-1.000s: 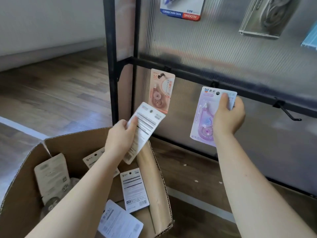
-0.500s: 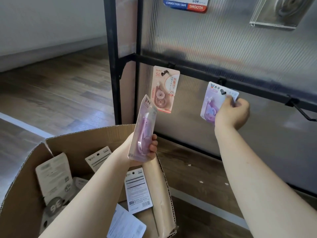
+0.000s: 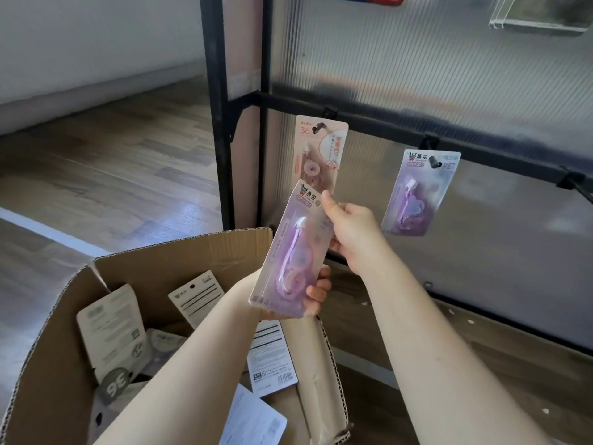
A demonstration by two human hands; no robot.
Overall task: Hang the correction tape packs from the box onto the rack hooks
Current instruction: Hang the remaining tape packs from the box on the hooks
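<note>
A purple correction tape pack is held upright above the cardboard box. My left hand grips its lower end from behind, fingertips curling round the right edge. My right hand pinches the pack's top right corner near the hang hole. On the black rack bar, a pink pack hangs on the left hook and a second purple pack hangs on the middle hook. Several more packs lie face down in the box.
An empty black hook sticks out of the bar at the far right. The rack's black upright post stands left of the packs, backed by a ribbed translucent panel. More products hang at the top edge. Wooden floor lies all around.
My right hand let go of the purple pack, which now hangs on the middle hook, and came left to pinch the top of the pack in my left hand. That pack turned face forward.
</note>
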